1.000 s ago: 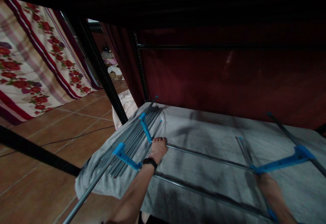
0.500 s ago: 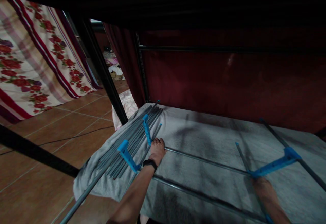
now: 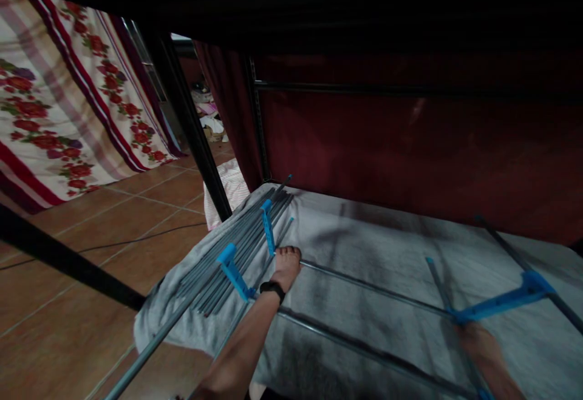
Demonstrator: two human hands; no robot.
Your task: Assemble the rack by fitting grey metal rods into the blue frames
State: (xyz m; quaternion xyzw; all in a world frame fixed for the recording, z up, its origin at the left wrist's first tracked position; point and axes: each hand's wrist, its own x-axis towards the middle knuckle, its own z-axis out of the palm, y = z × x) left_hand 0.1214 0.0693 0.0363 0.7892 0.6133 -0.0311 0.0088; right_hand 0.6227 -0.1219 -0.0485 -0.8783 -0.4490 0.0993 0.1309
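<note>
With the rack's left wing (image 3: 237,248) lying folded flat on the grey cloth (image 3: 364,248), the left hand (image 3: 286,266) curls around a metal rod (image 3: 364,286) while the right hand (image 3: 473,336) grips the blue bracket (image 3: 501,303), that far-right wing seemingly left to fold.

Blue brackets (image 3: 234,269), grey rods (image 3: 228,254), floral curtain (image 3: 59,102)

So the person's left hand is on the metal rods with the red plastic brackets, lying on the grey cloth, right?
Not quite: the plastic brackets are blue, not red, as the head view shows. The rest holds: the left hand rests on the metal rods, which lie on the grey cloth.
</note>
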